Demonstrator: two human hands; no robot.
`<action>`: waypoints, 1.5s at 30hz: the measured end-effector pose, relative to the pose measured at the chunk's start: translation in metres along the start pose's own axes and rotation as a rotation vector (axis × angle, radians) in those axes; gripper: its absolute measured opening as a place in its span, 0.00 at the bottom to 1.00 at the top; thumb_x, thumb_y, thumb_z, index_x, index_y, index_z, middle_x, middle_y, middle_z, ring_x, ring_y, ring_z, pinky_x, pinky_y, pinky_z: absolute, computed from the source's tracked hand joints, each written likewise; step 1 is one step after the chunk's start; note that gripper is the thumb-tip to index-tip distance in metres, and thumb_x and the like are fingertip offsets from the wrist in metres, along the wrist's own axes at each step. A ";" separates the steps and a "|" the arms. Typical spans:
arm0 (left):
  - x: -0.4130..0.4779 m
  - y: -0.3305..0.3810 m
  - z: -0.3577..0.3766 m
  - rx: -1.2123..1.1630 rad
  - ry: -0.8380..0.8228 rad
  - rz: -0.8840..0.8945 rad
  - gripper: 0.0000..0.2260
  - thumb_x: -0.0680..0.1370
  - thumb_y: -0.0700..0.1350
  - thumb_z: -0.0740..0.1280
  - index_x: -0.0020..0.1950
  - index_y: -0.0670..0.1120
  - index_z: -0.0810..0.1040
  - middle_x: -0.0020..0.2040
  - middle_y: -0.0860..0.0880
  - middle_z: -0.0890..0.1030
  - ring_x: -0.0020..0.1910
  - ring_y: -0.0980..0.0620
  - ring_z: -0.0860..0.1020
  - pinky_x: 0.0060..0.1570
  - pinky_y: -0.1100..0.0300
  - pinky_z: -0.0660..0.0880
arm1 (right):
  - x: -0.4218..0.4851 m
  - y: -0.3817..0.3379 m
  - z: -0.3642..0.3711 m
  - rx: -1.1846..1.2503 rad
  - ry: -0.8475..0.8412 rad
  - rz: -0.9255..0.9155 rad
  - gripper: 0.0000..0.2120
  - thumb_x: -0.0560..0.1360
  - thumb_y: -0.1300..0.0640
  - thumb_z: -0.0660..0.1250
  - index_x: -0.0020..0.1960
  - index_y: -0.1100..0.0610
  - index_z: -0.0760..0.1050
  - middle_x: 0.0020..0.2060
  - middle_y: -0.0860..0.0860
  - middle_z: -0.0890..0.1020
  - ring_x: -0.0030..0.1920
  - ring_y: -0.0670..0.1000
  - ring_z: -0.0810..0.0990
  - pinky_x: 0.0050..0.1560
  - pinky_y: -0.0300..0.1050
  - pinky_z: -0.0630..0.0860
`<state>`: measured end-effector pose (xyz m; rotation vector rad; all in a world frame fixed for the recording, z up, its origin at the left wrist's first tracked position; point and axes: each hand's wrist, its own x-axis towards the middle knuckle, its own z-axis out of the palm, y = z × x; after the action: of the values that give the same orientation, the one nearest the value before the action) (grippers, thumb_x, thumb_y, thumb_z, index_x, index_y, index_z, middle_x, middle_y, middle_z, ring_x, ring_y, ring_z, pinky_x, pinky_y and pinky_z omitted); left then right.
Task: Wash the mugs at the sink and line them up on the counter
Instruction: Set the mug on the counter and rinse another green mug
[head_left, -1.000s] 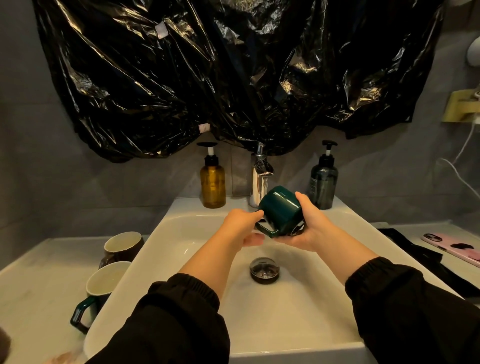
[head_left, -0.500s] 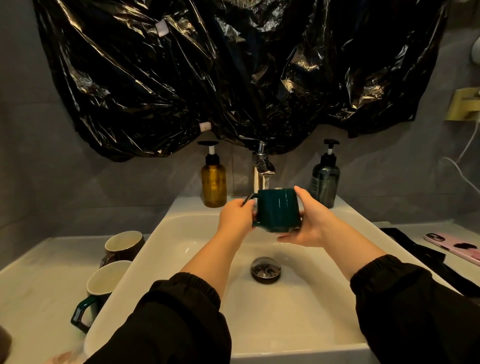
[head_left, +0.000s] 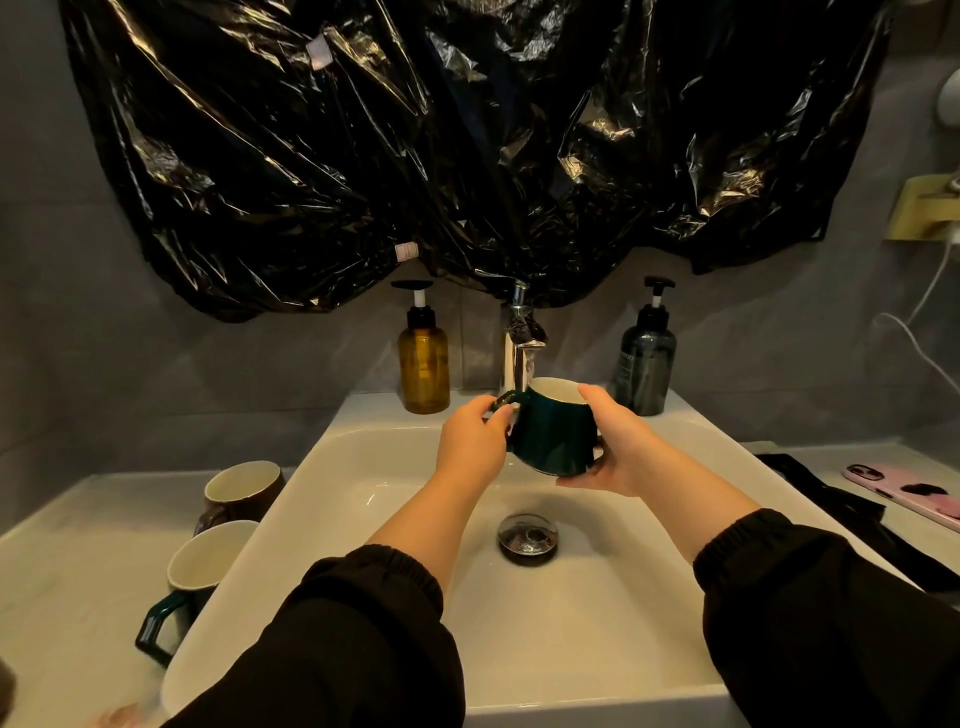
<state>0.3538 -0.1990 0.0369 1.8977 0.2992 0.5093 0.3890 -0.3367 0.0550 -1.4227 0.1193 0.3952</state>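
A dark green mug (head_left: 553, 434) with a pale inside is held upright over the white sink (head_left: 613, 639), its mouth just under the chrome faucet (head_left: 519, 348). My left hand (head_left: 470, 447) pinches its handle on the left. My right hand (head_left: 615, 447) wraps round the mug's right side and base. A brown mug (head_left: 241, 491) and a second green mug (head_left: 205, 571) stand upright on the counter (head_left: 78, 561) left of the sink.
An amber pump bottle (head_left: 423, 358) and a dark pump bottle (head_left: 644, 358) stand on the sink's back ledge either side of the faucet. On the right counter lie a black cloth (head_left: 831, 504) and a pink phone (head_left: 904, 488). Black plastic sheeting (head_left: 467, 145) hangs above.
The green mug has turned from lying tilted to upright, handle now to the left, and risen toward the faucet. My left hand moved from its rim side to the handle.
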 end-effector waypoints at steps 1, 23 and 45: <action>0.001 -0.001 0.000 -0.006 0.005 -0.015 0.14 0.81 0.46 0.61 0.64 0.45 0.75 0.57 0.45 0.79 0.55 0.46 0.77 0.55 0.48 0.78 | 0.000 0.000 0.001 -0.004 -0.001 -0.009 0.15 0.79 0.45 0.61 0.59 0.52 0.64 0.53 0.55 0.70 0.54 0.62 0.71 0.52 0.63 0.75; -0.001 0.004 0.004 -0.150 -0.035 0.035 0.17 0.78 0.35 0.62 0.67 0.42 0.74 0.60 0.44 0.79 0.59 0.47 0.77 0.57 0.54 0.77 | 0.012 0.001 -0.009 0.284 0.061 0.065 0.14 0.77 0.52 0.58 0.61 0.55 0.68 0.55 0.59 0.73 0.58 0.66 0.73 0.60 0.67 0.70; -0.001 0.010 -0.001 -0.108 -0.003 0.039 0.15 0.79 0.38 0.63 0.66 0.42 0.75 0.59 0.44 0.79 0.58 0.47 0.77 0.56 0.52 0.77 | 0.020 0.003 -0.011 0.222 -0.002 0.199 0.15 0.78 0.49 0.59 0.61 0.56 0.68 0.56 0.62 0.75 0.54 0.66 0.76 0.50 0.65 0.78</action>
<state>0.3519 -0.2024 0.0466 1.8022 0.2287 0.5386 0.4080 -0.3431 0.0447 -1.1951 0.2960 0.5302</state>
